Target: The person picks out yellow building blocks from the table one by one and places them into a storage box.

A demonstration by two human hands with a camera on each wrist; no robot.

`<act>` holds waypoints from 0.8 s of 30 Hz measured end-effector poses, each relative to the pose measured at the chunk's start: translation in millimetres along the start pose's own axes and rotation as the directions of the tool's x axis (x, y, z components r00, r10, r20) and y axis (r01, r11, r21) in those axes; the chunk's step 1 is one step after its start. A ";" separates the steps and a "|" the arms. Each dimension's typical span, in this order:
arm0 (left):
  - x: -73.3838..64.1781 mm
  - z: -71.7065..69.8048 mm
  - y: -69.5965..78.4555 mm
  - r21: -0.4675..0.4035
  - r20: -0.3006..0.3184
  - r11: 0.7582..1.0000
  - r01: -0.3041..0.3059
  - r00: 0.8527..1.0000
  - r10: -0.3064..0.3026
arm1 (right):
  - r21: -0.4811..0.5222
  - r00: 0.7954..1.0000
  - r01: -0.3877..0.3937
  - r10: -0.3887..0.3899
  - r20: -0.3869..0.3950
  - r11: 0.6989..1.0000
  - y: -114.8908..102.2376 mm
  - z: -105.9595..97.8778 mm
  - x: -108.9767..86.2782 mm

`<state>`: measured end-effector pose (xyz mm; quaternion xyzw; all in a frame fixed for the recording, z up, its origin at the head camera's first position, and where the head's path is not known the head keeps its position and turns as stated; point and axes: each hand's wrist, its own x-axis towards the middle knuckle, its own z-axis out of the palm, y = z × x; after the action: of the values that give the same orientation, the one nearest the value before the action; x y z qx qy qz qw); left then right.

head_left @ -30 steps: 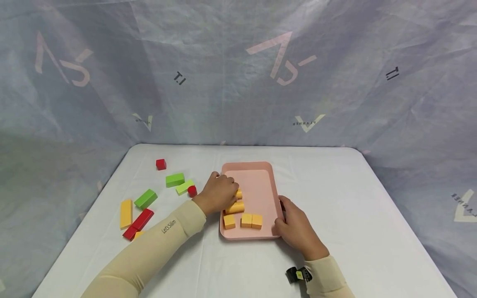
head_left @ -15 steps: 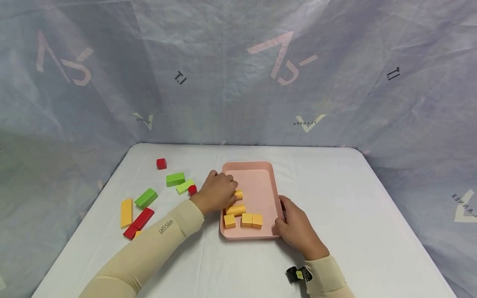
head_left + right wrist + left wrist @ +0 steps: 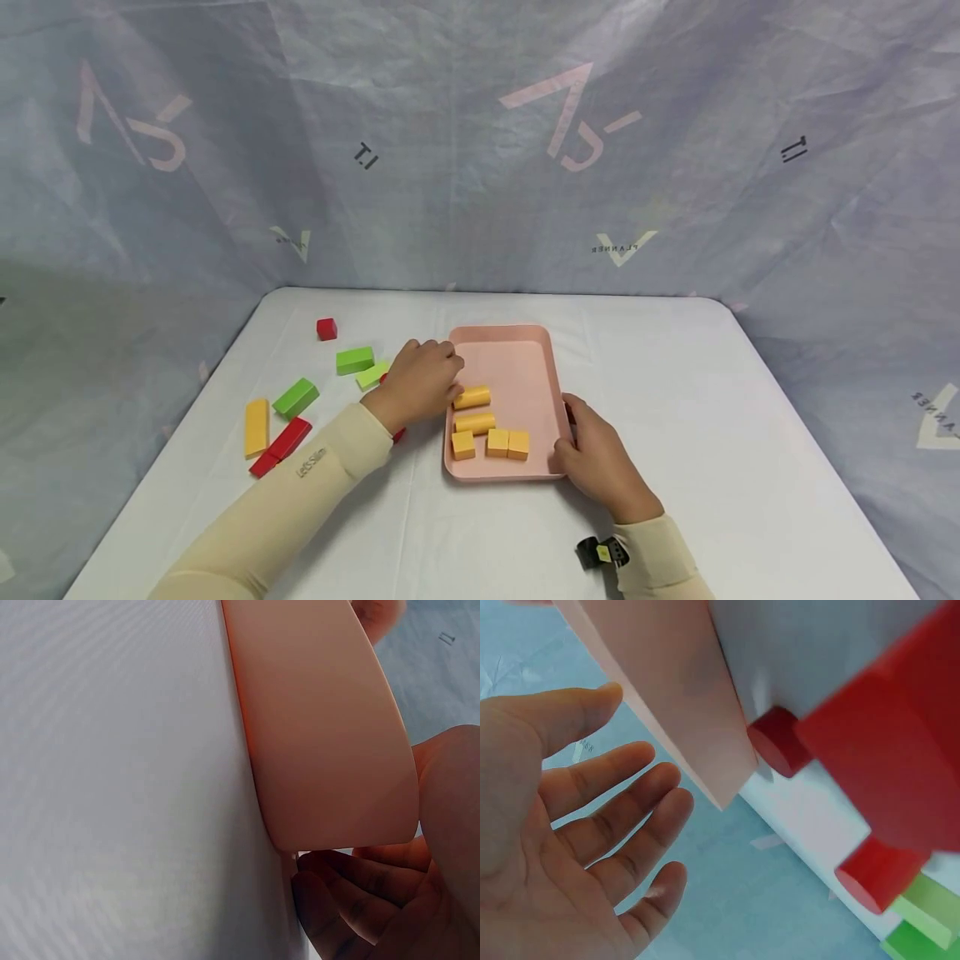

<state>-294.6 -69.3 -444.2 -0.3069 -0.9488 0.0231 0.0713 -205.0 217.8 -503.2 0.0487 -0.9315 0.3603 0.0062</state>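
A pink tray [image 3: 517,367] lies on the white table. Inside, along its left and front sides, are two yellow cylinders [image 3: 472,397] and three yellow cubes [image 3: 497,442]. My left hand [image 3: 420,379] hovers at the tray's left rim beside the farther cylinder. In the left wrist view that hand [image 3: 570,825] is empty, its fingers loosely bent and apart from the tray's wall [image 3: 667,682]. My right hand [image 3: 603,458] grips the tray's front right corner. The right wrist view shows its fingers [image 3: 367,892] curled against the tray's outer wall [image 3: 322,727].
Left of the tray lie green blocks [image 3: 296,398], a light green block [image 3: 372,375], a red cube [image 3: 326,329], red blocks [image 3: 281,447] and a long yellow block [image 3: 257,428]. Red cylinders [image 3: 780,742] sit near the tray's left side, partly hidden by my left arm in the head view.
My left hand has let go of the farther yellow cylinder in the tray and moved left, off it to the rim. My right hand stays on the tray's corner.
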 end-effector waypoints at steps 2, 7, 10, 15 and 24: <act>-2.3 -1.0 -2.9 0.006 -0.005 1.000 0.010 1.000 -0.010 | 0.000 1.000 -0.002 0.002 0.000 1.000 0.0 0.1 0.1; -9.6 -4.2 -10.2 -0.003 -0.022 0.999 0.043 0.999 -0.043 | -0.003 1.000 -0.007 0.007 0.000 1.000 -0.3 0.2 0.1; -15.2 -6.7 -14.7 -0.016 -0.028 0.997 0.070 0.997 -0.070 | -0.005 1.000 -0.007 0.007 0.001 1.000 -0.6 0.1 0.2; -24.7 -9.8 -21.8 -0.029 -0.021 0.993 0.113 0.993 -0.113 | -0.006 1.000 -0.005 0.005 0.001 1.000 -1.2 -0.5 -0.1; -42.3 -15.1 -36.3 -0.030 -0.073 0.990 0.138 0.988 -0.140 | 0.001 1.000 -0.003 0.003 0.001 1.000 -2.5 -1.5 -0.8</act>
<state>-279.4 -123.5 -431.3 -0.2418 -0.9647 -0.0054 0.1044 -204.0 217.0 -500.5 0.0475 -0.9315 0.3606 0.0050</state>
